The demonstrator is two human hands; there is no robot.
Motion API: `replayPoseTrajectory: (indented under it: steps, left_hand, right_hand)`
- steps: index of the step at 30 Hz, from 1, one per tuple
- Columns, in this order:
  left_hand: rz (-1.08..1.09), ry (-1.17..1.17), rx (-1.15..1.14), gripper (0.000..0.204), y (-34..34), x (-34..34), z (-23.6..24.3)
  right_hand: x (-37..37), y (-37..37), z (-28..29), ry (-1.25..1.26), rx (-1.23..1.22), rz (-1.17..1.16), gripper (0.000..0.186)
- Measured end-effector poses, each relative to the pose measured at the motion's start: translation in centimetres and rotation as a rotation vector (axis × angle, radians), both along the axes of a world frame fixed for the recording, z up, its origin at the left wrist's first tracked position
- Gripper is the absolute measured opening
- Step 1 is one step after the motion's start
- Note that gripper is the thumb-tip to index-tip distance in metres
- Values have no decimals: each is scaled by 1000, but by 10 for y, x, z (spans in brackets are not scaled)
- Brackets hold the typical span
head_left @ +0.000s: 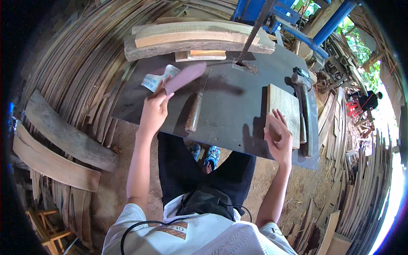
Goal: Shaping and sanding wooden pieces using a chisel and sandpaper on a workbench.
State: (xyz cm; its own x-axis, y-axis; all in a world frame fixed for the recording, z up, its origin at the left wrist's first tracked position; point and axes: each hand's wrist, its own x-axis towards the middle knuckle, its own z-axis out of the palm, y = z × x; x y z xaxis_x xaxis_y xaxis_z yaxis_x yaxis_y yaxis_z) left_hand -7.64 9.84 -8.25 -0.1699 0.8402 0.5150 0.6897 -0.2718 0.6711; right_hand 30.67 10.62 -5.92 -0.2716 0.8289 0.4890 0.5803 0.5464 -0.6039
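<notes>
My left hand (156, 106) is closed on a pinkish-brown sheet of sandpaper (185, 79), which is blurred by motion above the dark metal table (225, 102). Just behind the fingers is a white piece with blue print (155, 81); whether my hand touches it I cannot tell. My right hand (279, 138) has its fingers stretched out at the near edge of a flat square wooden board (285, 102), holding nothing. Between my hands lies a tool with a worn wooden handle (194, 114) and a thin metal blade.
An upright toothed saw blade (255, 34) passes through the table, beside a blue machine frame (297, 29). Curved timbers (199, 38) lie along the far edge. A hammer (302, 83) rests at the right. Stacked planks (76, 63) fill the left. Another person (372, 101) is far right.
</notes>
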Motion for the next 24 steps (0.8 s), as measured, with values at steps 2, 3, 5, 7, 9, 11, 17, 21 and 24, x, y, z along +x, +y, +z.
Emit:
replayPoseTrajectory:
  steps: [2, 3, 5, 7, 9, 11, 17, 21, 24]
  left_hand:
    - [-190, 147, 141, 26, -3, 6, 10]
    - [-284, 220, 164, 37, -2, 17, 22]
    - [-370, 313, 124, 40, 8, 34, 41]
    - [-454, 409, 127, 33, 27, 54, 50]
    - [-496, 580, 181, 33, 57, 78, 51]
    - [-536, 759, 299, 36, 82, 111, 63]
    - [-657, 590, 112, 46, 134, 195, 93]
    - [-691, 521, 64, 45, 117, 165, 101]
    - [-512, 435, 364, 30, 121, 91, 86]
  right_hand:
    - [-4, -2, 2, 77, -52, -9, 45]
    - [-5, -2, 2, 150, -115, -26, 45]
    - [-2, -1, 0, 151, -103, -21, 46]
    - [-2, 1, -2, 149, -87, -11, 48]
    - [-2, -2, -5, 356, -107, -112, 53]
    - [5, -3, -16, 495, -54, -167, 52]
    - [-20, -33, -5, 631, 355, -635, 39]
    - [16, -63, -14, 481, 654, -619, 44]
    - [53, -93, -26, 413, 657, -586, 47]
